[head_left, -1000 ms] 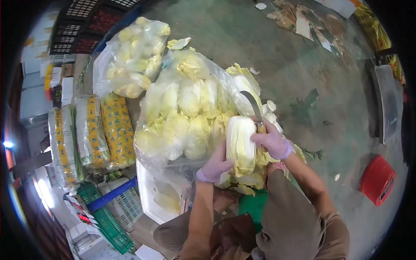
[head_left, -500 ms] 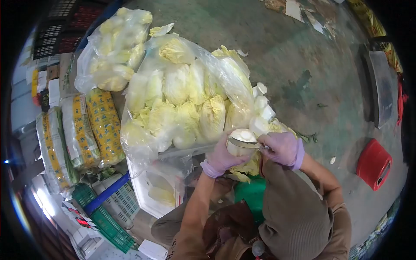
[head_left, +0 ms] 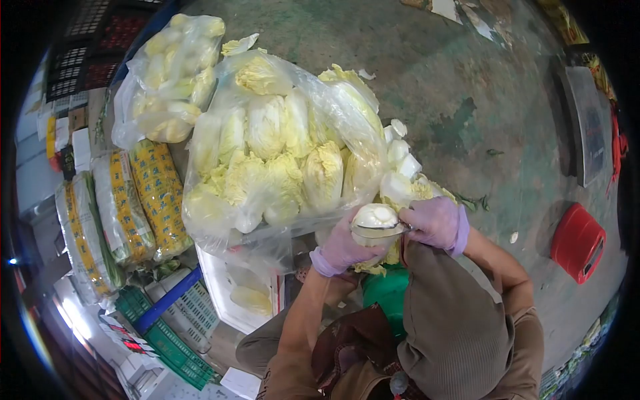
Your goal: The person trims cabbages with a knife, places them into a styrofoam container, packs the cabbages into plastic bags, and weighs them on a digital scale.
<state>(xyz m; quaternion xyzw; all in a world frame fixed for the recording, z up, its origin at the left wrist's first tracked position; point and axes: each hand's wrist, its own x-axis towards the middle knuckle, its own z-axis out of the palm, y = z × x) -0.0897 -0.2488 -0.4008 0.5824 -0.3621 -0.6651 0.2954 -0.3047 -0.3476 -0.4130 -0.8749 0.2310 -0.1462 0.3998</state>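
Observation:
My left hand [head_left: 348, 245], in a purple glove, is wrapped round a cabbage with its white root end [head_left: 375, 217] turned up. My right hand [head_left: 437, 224], also gloved, is closed on the handle of a knife, whose curved blade [head_left: 377, 232] lies across the cabbage just below the root end. The handle is mostly hidden by the fingers. Behind my hands a clear plastic bag [head_left: 200, 143] holds several cabbages [head_left: 265, 125]. White cut pieces [head_left: 402, 160] and loose leaves lie beside the bag, close to my right hand.
A second bag of cabbages [head_left: 167, 80] stands at the upper left, above wrapped bundles [head_left: 159, 200]. Green crates [head_left: 170, 347] are at the lower left. A white foam box [head_left: 213, 283] sits by my left arm. On the right are a red container [head_left: 578, 243] and a grey panel [head_left: 587, 127].
The cabbage has been turned from lying lengthwise to root end up, and the knife blade has come across it. My left hand has closed round it. The view has shifted slightly.

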